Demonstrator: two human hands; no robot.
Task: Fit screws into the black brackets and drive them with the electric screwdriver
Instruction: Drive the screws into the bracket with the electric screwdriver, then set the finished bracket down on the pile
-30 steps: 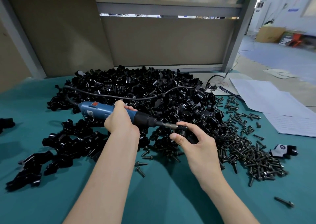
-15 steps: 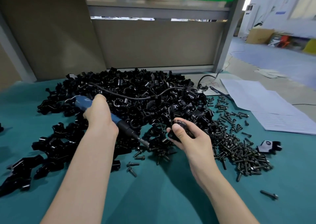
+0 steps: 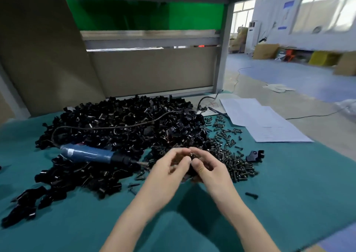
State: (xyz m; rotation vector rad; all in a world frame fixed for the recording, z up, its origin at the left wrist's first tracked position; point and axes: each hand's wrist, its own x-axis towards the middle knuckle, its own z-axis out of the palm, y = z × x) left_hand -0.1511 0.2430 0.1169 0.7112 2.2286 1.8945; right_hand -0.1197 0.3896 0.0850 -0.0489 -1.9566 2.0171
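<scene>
Hands: left hand (image 3: 169, 168) and right hand (image 3: 211, 170) both pinch one black bracket (image 3: 190, 172) (blurred) above surface (image 3: 279, 203) | electric screwdriver (image 3: 90, 155) lies unheld on bracket pile (image 3: 125, 124), left of hands | screws (image 3: 231, 155) heaped right.

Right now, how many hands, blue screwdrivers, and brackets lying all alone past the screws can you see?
Hands: 2 (left hand, right hand)
Blue screwdriver: 1
Lone bracket right of the screws: 1
Total: 4
</scene>
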